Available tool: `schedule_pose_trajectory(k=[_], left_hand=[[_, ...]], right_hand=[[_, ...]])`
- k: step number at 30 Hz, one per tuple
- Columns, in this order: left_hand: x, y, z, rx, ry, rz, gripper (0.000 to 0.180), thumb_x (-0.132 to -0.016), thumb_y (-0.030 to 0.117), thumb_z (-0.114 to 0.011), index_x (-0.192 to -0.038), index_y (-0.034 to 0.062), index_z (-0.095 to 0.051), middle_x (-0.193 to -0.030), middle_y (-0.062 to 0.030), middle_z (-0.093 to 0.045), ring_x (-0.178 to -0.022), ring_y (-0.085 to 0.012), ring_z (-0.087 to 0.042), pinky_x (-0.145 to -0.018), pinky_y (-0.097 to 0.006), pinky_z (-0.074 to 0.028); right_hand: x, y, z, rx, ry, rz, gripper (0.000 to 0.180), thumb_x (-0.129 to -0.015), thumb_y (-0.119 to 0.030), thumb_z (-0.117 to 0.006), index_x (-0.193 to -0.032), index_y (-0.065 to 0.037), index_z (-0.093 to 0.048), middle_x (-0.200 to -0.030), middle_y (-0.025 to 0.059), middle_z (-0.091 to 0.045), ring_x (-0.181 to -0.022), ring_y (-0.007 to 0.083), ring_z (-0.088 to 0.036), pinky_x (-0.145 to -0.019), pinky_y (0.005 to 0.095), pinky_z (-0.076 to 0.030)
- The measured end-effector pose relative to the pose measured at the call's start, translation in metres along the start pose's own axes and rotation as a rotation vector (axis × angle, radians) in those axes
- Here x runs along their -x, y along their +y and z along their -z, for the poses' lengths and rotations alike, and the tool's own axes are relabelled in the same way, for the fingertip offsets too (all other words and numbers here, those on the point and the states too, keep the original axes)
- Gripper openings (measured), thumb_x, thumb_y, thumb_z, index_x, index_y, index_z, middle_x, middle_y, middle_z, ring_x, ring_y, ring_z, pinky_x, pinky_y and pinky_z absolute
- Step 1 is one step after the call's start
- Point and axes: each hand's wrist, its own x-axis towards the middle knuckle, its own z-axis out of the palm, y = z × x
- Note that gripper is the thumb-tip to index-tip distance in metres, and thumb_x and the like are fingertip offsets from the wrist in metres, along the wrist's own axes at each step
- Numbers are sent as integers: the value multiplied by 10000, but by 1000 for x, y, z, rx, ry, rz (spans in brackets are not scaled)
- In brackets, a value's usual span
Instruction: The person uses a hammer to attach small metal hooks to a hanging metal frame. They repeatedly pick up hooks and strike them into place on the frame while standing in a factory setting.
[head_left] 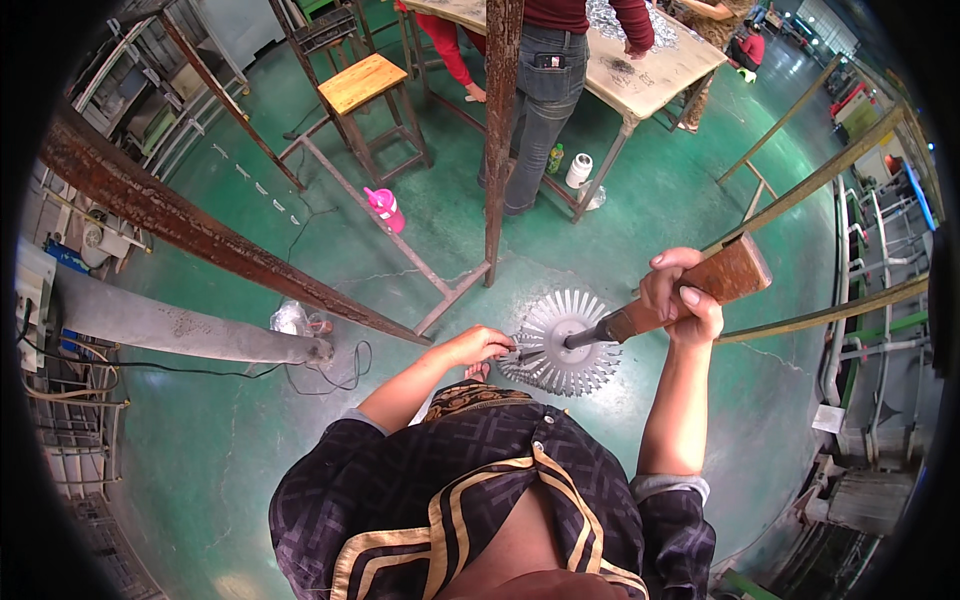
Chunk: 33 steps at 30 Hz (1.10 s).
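Note:
A grey round wheel (566, 365), with many flat metal strips fanned around its rim, lies low in front of me. From its middle a dark shaft (590, 335) rises up and to the right into a rusty square-sided metal bar (738, 271). My right hand (676, 296) is closed around this bar, fingers wrapped over its upper side. At the wheel's left edge, my left hand (480, 346) has its fingertips pinched together near the strips. Whatever they hold is too small to make out.
Rusty posts (497, 130) and a slanting beam (230, 225) frame the space ahead. A wooden stool (363, 84), a pink bottle (385, 210) and a worktable (650, 75) stand beyond, with people around it. At left lies a black cable (365, 365).

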Motion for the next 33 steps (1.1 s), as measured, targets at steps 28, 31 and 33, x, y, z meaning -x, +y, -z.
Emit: schedule_pose_trajectory(k=[28,31,33], left_hand=[[-6,-25,-21,26,1,93,273,-798,78,-556,-1066,59,-606,-765,-101,-640,-466,-162,-581,-401,-301,-473],[-3,-12,6,-64,115,30,265,-792,81,-577,-1053,46,-608,-807,-109,-650,-626,-172,-625,-558,-302,-499],[6,35,46,-53,225,57,254,-785,88,-604,-1032,29,-611,-867,-117,-657,-807,-176,-643,-733,-297,-494]], right_hand=[[1,1,-3,-81,10,-25,450,-716,-250,-511,-997,102,-518,-466,6,-418,-382,53,-307,-417,219,-268],[-2,1,-7,-81,35,-34,451,-717,-250,-517,-994,106,-515,-467,6,-413,-385,58,-312,-422,224,-277],[4,2,-4,-87,45,-35,446,-715,-247,-529,-993,102,-512,-471,6,-403,-386,63,-318,-422,227,-283]])
